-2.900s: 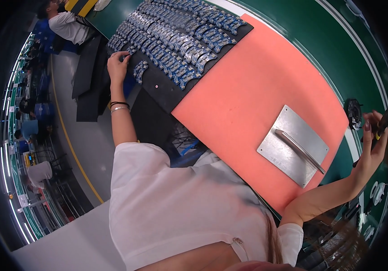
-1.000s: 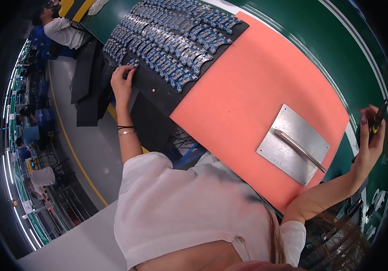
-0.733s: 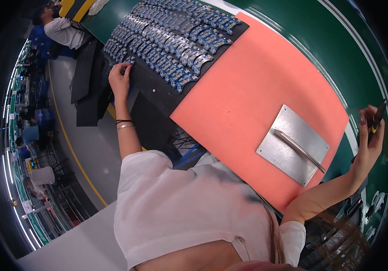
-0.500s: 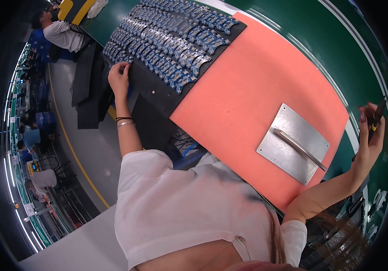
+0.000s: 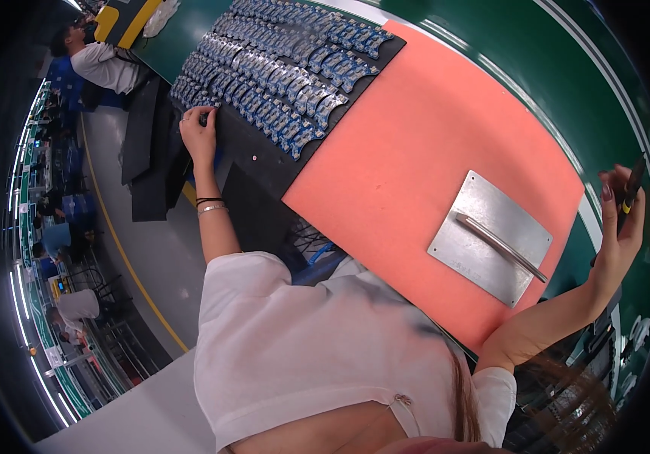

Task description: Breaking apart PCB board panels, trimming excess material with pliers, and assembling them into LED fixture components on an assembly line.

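My left hand (image 5: 198, 136) is at the near left edge of a black mat (image 5: 268, 168), its fingers curled together around something small and dark that I cannot make out. Right beside it begin several rows of curved blue circuit boards (image 5: 264, 79), laid close together on the mat. My right hand (image 5: 618, 219) is raised at the far right, past the orange mat, closed on a slim black tool (image 5: 633, 184) with a yellow band. On the orange mat (image 5: 385, 159), nearest to that hand, lies a flat metal plate (image 5: 465, 261) with a metal bar (image 5: 500, 247) slanting across it.
The green bench (image 5: 491, 34) runs along the far side with a pale rail. Dark panels (image 5: 147, 166) stand left of my left arm, beside a grey aisle with a yellow line. A person (image 5: 105, 64) sits by a yellow and black thing (image 5: 124, 21); other people work farther left.
The view has shifted very slightly. Both hands keep nearly the same places and the same grips; the boards, plate and bar lie as before.
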Available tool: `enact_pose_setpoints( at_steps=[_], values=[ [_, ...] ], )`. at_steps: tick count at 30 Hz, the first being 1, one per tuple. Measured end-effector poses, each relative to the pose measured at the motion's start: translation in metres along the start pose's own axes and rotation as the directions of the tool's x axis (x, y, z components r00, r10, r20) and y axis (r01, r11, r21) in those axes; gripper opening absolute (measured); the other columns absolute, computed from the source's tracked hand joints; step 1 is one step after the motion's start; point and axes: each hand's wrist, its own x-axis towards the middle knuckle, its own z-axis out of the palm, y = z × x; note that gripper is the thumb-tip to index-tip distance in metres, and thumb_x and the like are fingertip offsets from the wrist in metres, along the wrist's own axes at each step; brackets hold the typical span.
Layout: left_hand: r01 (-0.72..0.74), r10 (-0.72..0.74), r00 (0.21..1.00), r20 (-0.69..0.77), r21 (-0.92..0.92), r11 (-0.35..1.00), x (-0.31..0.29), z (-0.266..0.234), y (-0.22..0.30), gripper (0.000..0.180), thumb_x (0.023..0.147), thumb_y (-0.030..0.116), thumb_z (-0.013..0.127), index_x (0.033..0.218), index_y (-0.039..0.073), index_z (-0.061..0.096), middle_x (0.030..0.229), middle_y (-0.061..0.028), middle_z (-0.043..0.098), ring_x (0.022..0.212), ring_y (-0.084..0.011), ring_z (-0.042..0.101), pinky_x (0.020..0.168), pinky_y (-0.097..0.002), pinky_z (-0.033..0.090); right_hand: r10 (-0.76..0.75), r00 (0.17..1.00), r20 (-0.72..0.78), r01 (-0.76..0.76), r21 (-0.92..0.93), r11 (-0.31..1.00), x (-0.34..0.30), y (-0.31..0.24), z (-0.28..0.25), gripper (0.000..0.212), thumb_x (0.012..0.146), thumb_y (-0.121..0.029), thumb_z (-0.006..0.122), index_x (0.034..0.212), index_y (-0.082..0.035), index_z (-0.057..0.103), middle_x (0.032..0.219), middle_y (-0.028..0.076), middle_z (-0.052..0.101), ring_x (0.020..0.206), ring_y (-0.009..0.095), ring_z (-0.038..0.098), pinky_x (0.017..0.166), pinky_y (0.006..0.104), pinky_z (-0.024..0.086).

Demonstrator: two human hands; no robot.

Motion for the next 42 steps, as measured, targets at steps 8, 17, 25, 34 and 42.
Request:
enact_pose_setpoints(
  at_steps=[8, 17, 25, 34, 42],
  values=[
    [0.014, -0.014, 1.000, -0.019, -0.019, 1.000, -0.005, 0.007, -0.004, 0.020, 0.088, 0.021, 0.069, 0.103, 0.007, 0.072, 0.105, -0.0125, 0.069, 0.101, -0.0317, 0.064, 0.089, -0.0391, 0.049, -0.006, 1.000, 0.010, 0.006, 0.032, 0.999, 0.000, 0.002, -0.001, 0.033, 0.094, -0.025, 0.063, 0.123, -0.010, 0.061, 0.108, 0.009, 0.067, 0.111, 0.022, 0.064, 0.101, 0.0384, 0.048],
    [0.012, -0.012, 1.000, -0.005, 0.006, 1.000, -0.003, 0.008, -0.004, 0.020, 0.090, 0.021, 0.067, 0.103, 0.007, 0.072, 0.106, -0.0125, 0.069, 0.098, -0.0325, 0.062, 0.088, -0.0400, 0.047, 0.015, 0.999, 0.030, -0.016, 0.036, 0.999, -0.001, -0.001, -0.001, 0.031, 0.098, -0.013, 0.057, 0.128, -0.003, 0.057, 0.114, 0.010, 0.064, 0.113, 0.021, 0.061, 0.103, 0.0353, 0.045],
    [-0.047, 0.046, 0.989, -0.141, -0.010, 0.999, -0.009, 0.013, -0.014, 0.023, 0.091, 0.020, 0.063, 0.108, 0.006, 0.070, 0.112, -0.0136, 0.067, 0.102, -0.0325, 0.061, 0.091, -0.0393, 0.046, -0.011, 0.999, 0.044, 0.009, 0.026, 1.000, -0.001, 0.002, -0.004, 0.031, 0.098, -0.013, 0.057, 0.127, -0.004, 0.057, 0.115, 0.011, 0.064, 0.113, 0.020, 0.061, 0.103, 0.0354, 0.045],
    [0.167, -0.177, 0.976, -0.128, -0.090, 0.982, -0.026, 0.024, -0.022, 0.032, 0.091, 0.019, 0.058, 0.115, -0.002, 0.066, 0.119, -0.0187, 0.064, 0.111, -0.0350, 0.061, 0.096, -0.0413, 0.047, 0.007, 1.000, 0.018, -0.008, 0.042, 0.999, 0.000, -0.004, 0.001, 0.031, 0.096, -0.016, 0.060, 0.125, -0.005, 0.059, 0.110, 0.009, 0.064, 0.110, 0.019, 0.062, 0.100, 0.0338, 0.046],
    [0.176, -0.196, 0.974, -0.117, -0.166, 0.970, -0.027, 0.017, -0.016, 0.033, 0.091, 0.022, 0.060, 0.115, -0.001, 0.067, 0.124, -0.0181, 0.063, 0.116, -0.0353, 0.058, 0.099, -0.0413, 0.045, -0.029, 0.999, -0.013, 0.030, 0.042, 0.999, 0.000, -0.006, 0.002, 0.030, 0.094, -0.019, 0.062, 0.122, -0.008, 0.062, 0.103, 0.006, 0.064, 0.105, 0.016, 0.061, 0.093, 0.0313, 0.046]
  ],
)
